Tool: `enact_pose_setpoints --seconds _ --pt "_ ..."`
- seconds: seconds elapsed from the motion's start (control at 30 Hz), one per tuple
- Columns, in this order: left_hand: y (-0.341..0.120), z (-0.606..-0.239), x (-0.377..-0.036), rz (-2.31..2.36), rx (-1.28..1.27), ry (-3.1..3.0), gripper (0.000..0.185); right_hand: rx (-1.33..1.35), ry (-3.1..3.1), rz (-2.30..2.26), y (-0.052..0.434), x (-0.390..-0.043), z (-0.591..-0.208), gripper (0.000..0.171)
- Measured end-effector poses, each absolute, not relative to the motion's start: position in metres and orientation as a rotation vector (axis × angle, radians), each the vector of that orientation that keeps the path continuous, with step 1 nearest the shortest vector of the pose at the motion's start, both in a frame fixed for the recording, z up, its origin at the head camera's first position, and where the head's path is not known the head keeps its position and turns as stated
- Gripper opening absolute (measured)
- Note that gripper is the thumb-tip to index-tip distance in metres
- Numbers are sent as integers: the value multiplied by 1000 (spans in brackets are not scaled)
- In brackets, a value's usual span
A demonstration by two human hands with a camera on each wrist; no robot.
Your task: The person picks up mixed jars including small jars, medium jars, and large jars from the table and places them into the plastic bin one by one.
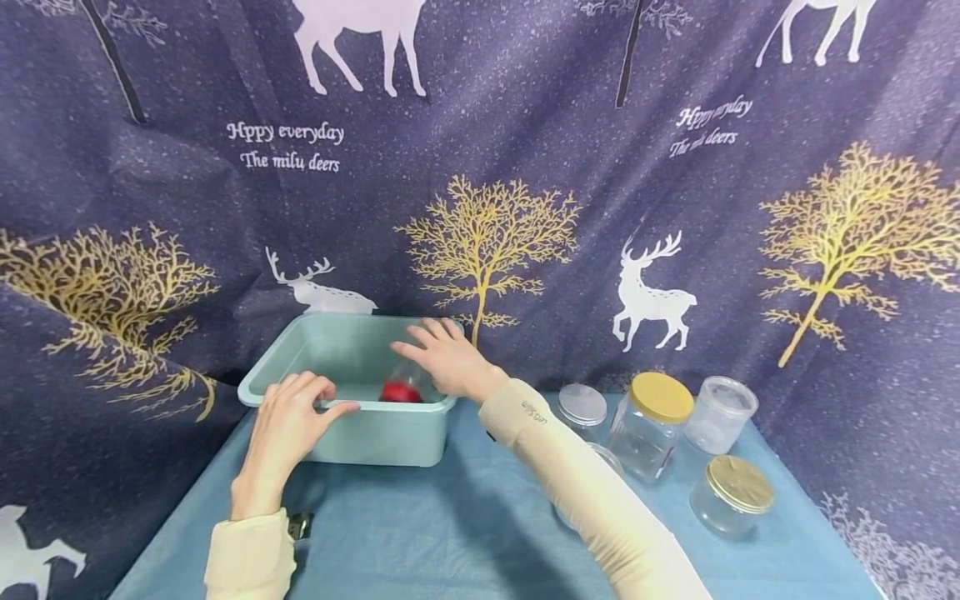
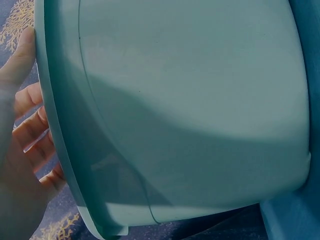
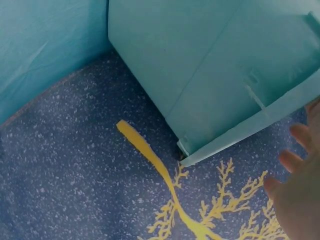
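Note:
A pale green plastic bin (image 1: 375, 439) stands at the back left of the table. Inside, toward its right end, lies a clear container with a red part (image 1: 401, 391), partly hidden by the front rim. My left hand (image 1: 288, 421) is over the bin's front rim, thumb and fingers loosely curved with nothing between them. In the left wrist view, the fingers of that hand (image 2: 31, 135) show beside the rim. Above the bin's right end, my right hand (image 1: 450, 360) has its fingers spread and holds nothing. The right wrist view shows this hand (image 3: 300, 185) near the bin's rim (image 3: 250, 127).
Several clear jars stand at the right of the table: a tall gold-lidded jar (image 1: 651, 437), a silver-lidded jar (image 1: 582, 406), a frosted jar (image 1: 720, 418) and a short gold-lidded jar (image 1: 729, 498). Another is partly behind my right forearm. A dark patterned curtain (image 1: 540, 250) hangs behind the bin.

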State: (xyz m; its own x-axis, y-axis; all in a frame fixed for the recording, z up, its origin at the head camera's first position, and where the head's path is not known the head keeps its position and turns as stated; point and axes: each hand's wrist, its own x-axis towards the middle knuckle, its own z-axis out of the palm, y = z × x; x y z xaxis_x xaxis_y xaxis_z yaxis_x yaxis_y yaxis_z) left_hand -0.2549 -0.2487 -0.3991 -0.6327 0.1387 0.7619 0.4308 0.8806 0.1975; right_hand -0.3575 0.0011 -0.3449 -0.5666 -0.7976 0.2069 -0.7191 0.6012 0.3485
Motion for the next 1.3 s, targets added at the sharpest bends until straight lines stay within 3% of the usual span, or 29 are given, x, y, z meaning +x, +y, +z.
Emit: enact_pose_setpoints --seconds 0.17,0.67,1.3 --pt "-247 -398 -254 -465 -409 -2248 34 1186 -2629 -191 6 -356 -343 81" --pt "-246 -393 -251 -417 -369 -2299 33 1124 -2665 206 28 -338 -332 69" --pt "-243 -381 -249 -412 -329 -2479 35 968 -2318 725 139 -273 -340 56"
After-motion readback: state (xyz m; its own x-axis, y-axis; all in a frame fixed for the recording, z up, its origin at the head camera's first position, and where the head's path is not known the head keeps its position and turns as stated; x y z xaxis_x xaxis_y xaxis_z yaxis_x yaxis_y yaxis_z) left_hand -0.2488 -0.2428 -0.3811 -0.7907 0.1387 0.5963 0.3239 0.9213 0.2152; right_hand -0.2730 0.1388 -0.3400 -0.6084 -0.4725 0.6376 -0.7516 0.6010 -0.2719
